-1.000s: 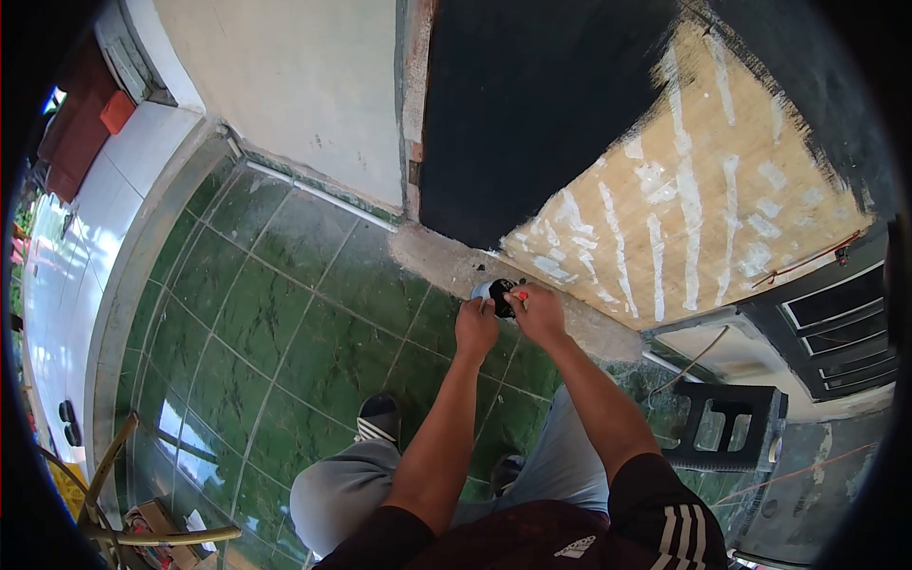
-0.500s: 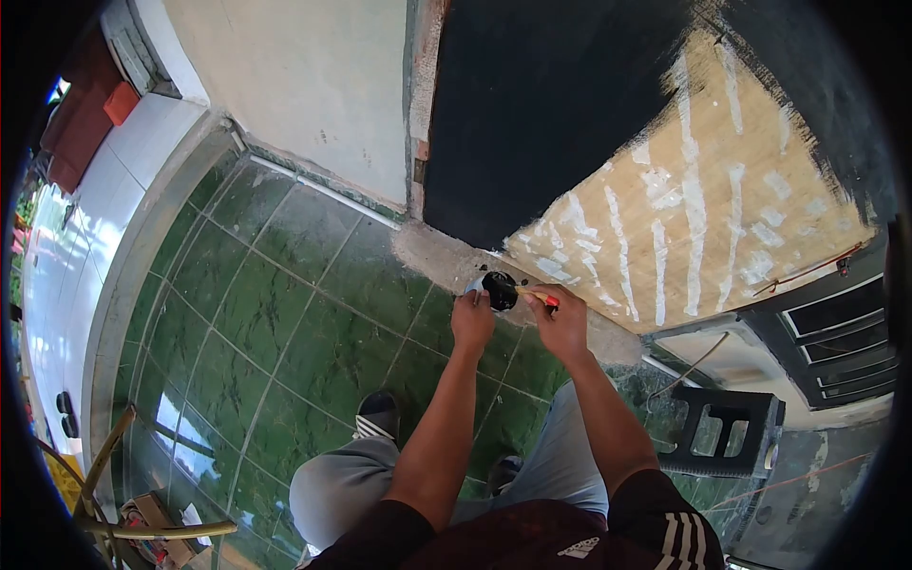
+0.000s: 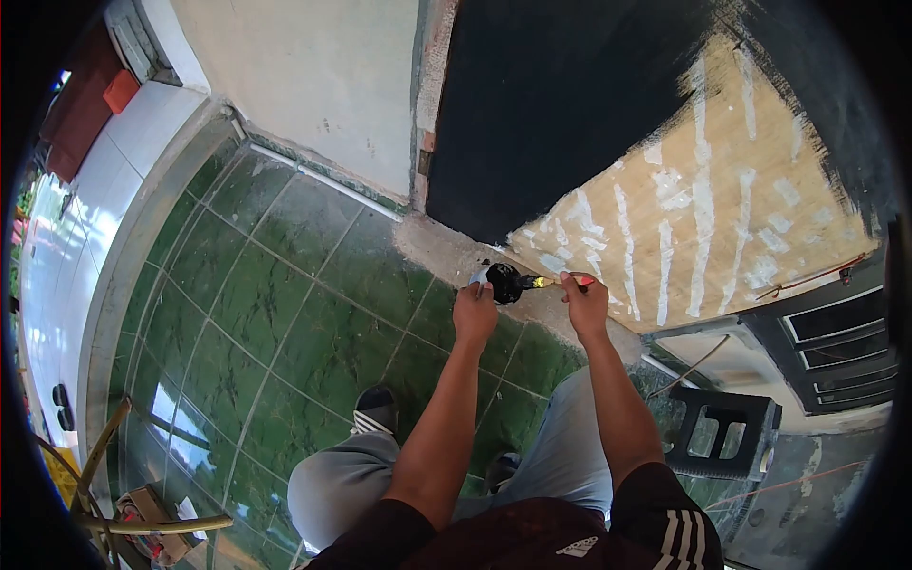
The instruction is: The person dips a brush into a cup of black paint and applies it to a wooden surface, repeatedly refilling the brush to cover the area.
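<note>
My left hand (image 3: 474, 312) is closed on the rim of a paint can (image 3: 502, 284) with black paint inside. In my right hand (image 3: 584, 302) is a paintbrush (image 3: 548, 282), gripped by its handle. The brush's black bristles are at the can's right edge, its yellowish band showing beside them. Beyond both hands rises a wooden panel (image 3: 655, 228), bare in part with white filler strips and patches. Black paint (image 3: 551, 104) covers its left part and its far right border.
A black plastic stool (image 3: 676, 432) stands to the right of my legs. Green tiles (image 3: 313, 323) cover the floor around my sandaled feet. A white pipe (image 3: 323, 179) runs along the wall base. Bent yellowish poles (image 3: 161, 524) and a cardboard box (image 3: 142, 513) are at lower left.
My right hand has drawn to the right with the paintbrush, so its bristles now show at the can's edge instead of down inside. The left hand stays on the can.
</note>
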The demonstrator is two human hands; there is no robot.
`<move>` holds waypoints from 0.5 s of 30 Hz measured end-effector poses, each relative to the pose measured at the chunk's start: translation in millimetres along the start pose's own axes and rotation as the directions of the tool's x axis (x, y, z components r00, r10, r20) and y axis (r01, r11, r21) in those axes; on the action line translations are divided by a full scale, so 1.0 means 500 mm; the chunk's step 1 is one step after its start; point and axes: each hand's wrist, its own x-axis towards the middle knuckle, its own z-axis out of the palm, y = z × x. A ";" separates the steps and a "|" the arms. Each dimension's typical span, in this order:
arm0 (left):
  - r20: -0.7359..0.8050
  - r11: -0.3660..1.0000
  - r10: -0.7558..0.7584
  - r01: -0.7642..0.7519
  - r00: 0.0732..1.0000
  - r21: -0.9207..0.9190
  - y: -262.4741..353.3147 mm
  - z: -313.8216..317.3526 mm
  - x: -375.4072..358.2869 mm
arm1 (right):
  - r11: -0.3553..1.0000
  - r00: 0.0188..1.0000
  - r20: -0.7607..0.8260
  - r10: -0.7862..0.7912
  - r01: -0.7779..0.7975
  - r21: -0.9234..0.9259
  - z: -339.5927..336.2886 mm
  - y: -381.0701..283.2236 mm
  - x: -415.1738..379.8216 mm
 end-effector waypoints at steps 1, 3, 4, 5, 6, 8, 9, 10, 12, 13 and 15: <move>-0.013 1.000 -0.001 0.001 1.000 -0.009 0.001 0.002 0.001 | 1.000 1.000 -0.008 0.002 -0.001 0.014 -0.007 -0.004 0.001; -0.041 1.000 -0.005 0.004 0.999 -0.026 -0.001 0.005 0.004 | 1.000 1.000 -0.017 0.001 -0.001 0.029 -0.020 -0.034 -0.003; -0.033 1.000 -0.009 0.008 0.999 -0.014 -0.004 0.005 0.006 | 0.999 1.000 -0.019 0.003 -0.003 0.037 -0.024 -0.047 -0.007; -0.025 1.000 -0.013 0.013 1.000 -0.003 0.000 0.002 0.006 | 0.998 1.000 0.003 -0.010 0.010 0.058 -0.023 -0.056 -0.008; -0.016 1.000 -0.018 0.018 1.000 0.010 0.004 -0.001 0.006 | 0.997 0.999 0.025 -0.023 0.021 0.080 -0.021 -0.063 -0.012; -0.017 1.000 -0.029 0.029 0.999 -0.004 0.005 -0.001 0.009 | 0.992 0.990 0.129 -0.053 0.037 0.122 -0.015 -0.069 -0.013; -0.017 0.999 -0.036 0.035 0.999 -0.010 0.001 0.000 0.009 | 0.989 0.975 0.211 -0.070 0.040 0.143 -0.011 -0.072 -0.012; -0.019 0.999 -0.039 0.039 0.999 -0.013 -0.003 0.000 0.009 | 0.985 0.952 0.292 -0.089 0.041 0.165 -0.006 -0.074 -0.013; -0.024 0.999 -0.042 0.042 0.999 -0.017 -0.005 -0.006 0.010 | 0.992 0.929 0.351 -0.115 0.087 0.097 0.006 -0.072 -0.017; -0.020 0.999 -0.040 0.040 0.999 -0.001 -0.005 -0.010 0.011 | 0.992 0.916 0.380 -0.128 0.112 0.063 0.011 -0.072 -0.018; -0.009 0.999 -0.035 0.035 0.999 0.030 0.000 -0.020 0.008 | 0.985 0.904 0.404 -0.143 0.168 -0.028 0.014 -0.070 -0.018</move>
